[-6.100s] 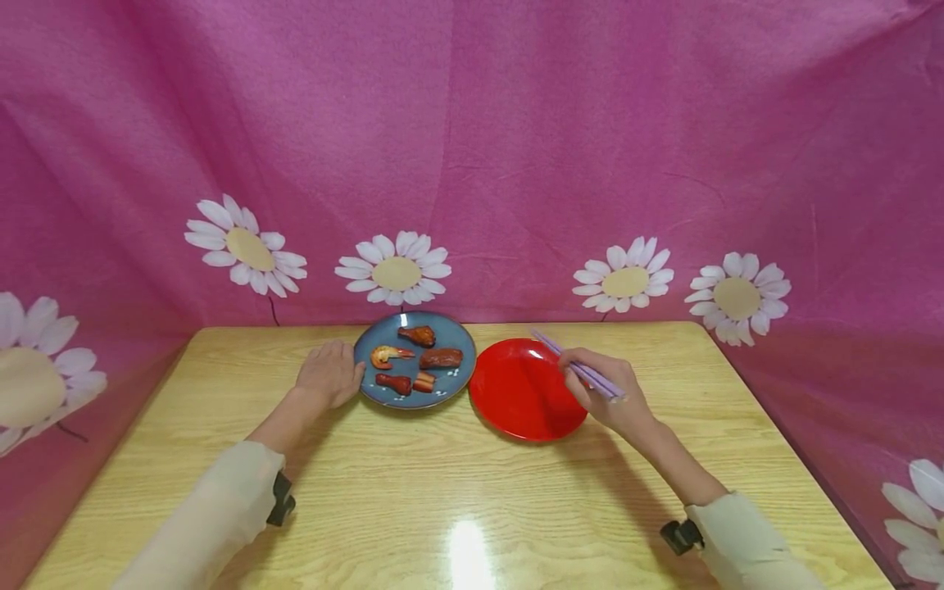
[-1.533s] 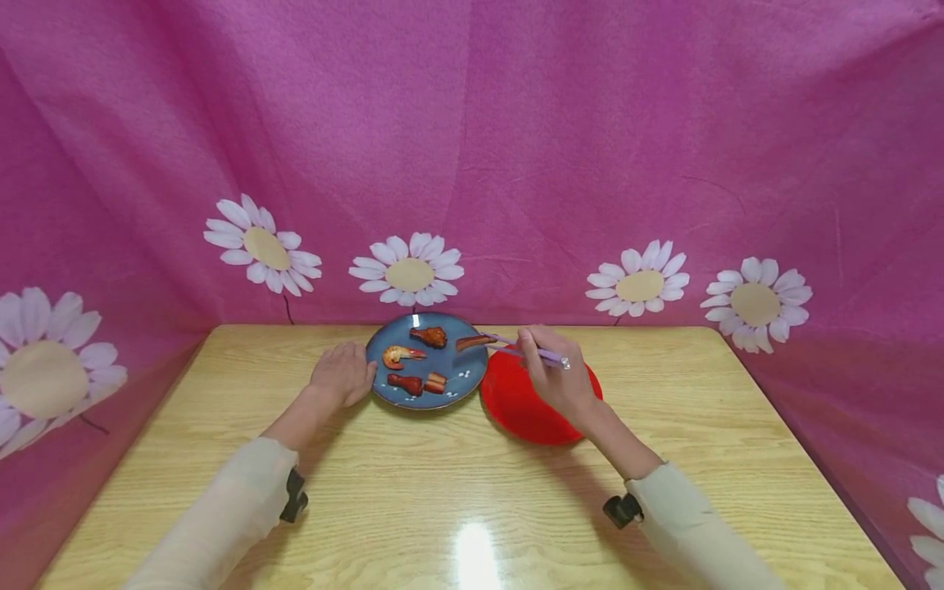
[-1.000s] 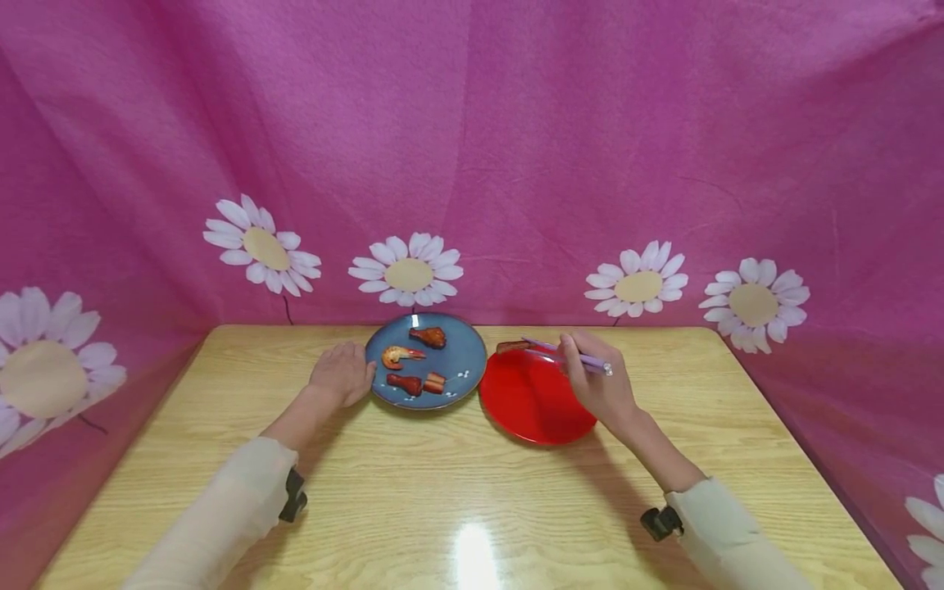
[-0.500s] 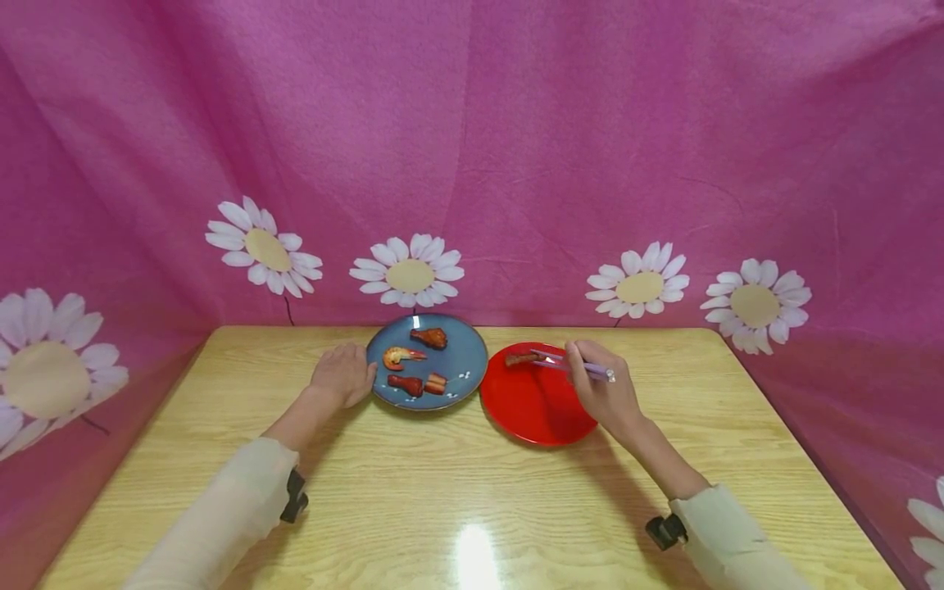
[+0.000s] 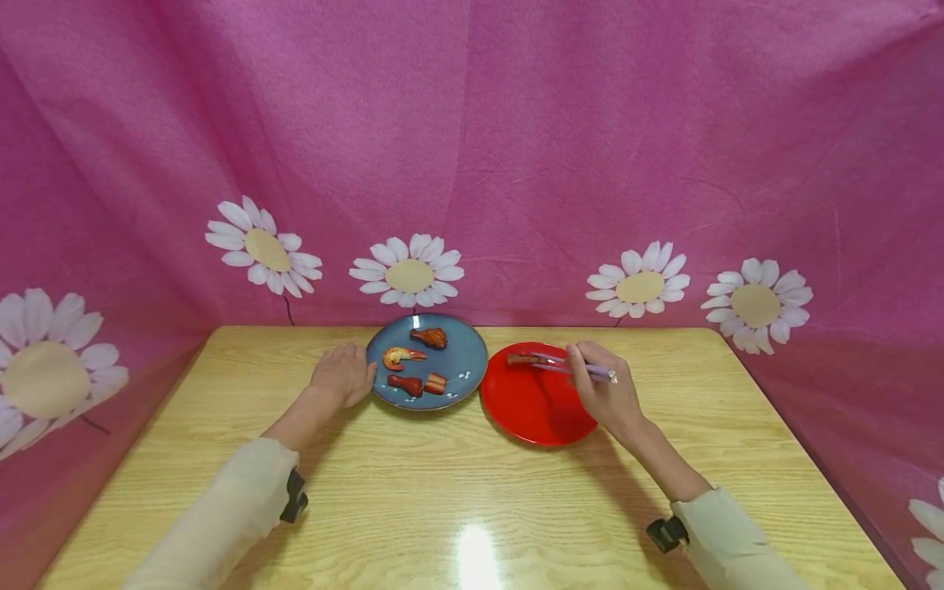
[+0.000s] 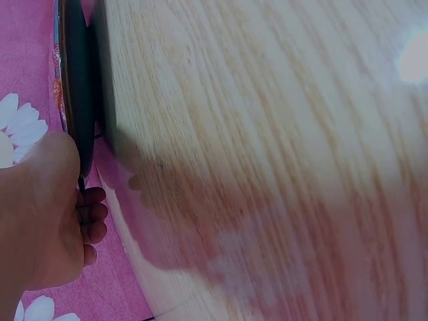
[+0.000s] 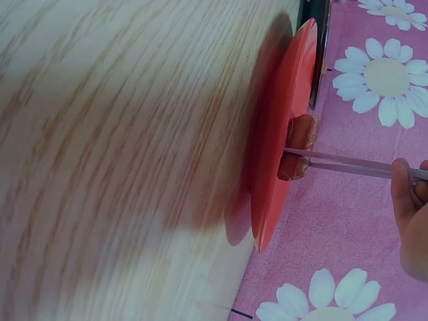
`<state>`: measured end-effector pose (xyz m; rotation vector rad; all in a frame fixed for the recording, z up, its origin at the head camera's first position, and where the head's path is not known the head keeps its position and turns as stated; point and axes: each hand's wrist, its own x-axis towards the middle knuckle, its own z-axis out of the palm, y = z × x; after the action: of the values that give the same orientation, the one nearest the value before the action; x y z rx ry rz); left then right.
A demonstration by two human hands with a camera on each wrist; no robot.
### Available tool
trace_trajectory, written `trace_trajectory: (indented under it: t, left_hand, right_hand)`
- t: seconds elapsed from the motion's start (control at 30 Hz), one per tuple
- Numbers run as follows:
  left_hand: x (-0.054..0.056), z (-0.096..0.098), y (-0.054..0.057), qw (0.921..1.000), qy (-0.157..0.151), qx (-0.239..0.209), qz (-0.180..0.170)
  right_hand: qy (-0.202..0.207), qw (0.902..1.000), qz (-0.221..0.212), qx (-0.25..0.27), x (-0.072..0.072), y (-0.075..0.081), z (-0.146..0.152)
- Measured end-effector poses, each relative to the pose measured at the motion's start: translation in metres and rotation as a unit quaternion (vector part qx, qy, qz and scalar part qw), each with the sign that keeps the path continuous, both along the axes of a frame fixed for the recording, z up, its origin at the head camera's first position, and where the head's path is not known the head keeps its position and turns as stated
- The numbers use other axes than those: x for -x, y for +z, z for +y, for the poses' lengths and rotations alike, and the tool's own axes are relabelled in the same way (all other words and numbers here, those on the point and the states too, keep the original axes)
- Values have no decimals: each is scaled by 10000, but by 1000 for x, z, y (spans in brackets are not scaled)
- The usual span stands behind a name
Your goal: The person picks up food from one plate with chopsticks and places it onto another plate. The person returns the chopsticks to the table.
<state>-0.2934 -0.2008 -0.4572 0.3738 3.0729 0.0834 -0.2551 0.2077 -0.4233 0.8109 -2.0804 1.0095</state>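
Observation:
My right hand [image 5: 606, 389] holds a pair of purple chopsticks [image 5: 590, 371], their tips on either side of a brown sausage-like piece of meat [image 5: 519, 359]. That piece is at the surface of the red plate [image 5: 527, 410], near its back left; the right wrist view shows the meat [image 7: 303, 137] right against the plate [image 7: 271, 180]. My left hand [image 5: 342, 375] rests at the left rim of the blue plate [image 5: 460, 348], thumb at the edge, fingers relaxed. On it lie two drumsticks, one at the back [image 5: 430, 337], a shrimp [image 5: 401, 357] and a striped meat piece [image 5: 435, 383].
Both plates stand side by side toward the back of a light wooden table [image 5: 442, 492]. A pink cloth [image 5: 516, 164] with white daisies hangs behind and at both sides. Black straps [image 5: 295, 496] sit at the wrists.
The brown meat piece has travelled right in the chopsticks, from the blue plate over to the red one, and come down there. My left hand has stayed at the blue plate's rim.

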Motion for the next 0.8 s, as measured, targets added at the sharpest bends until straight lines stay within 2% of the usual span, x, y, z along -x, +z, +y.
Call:
trace_trajectory:
  t: [0.13,0.37,0.6,0.8]
  left_hand:
    - [0,0,0,10000,1,-42,7]
    - [1,0,-1,9999,46,-93,-17]
    - [2,0,-2,9999,37,-104,-11]
    - [0,0,-1,10000,61,-58,-3]
  right_hand:
    - [-32,10000,-10,-3,0,-1,1]
    - [38,9990,-406,190,-1,1,2]
    - [-12,9948,-905,464,-9,11,-5]
    - [36,9936,-1073,363,-17,21,-9]
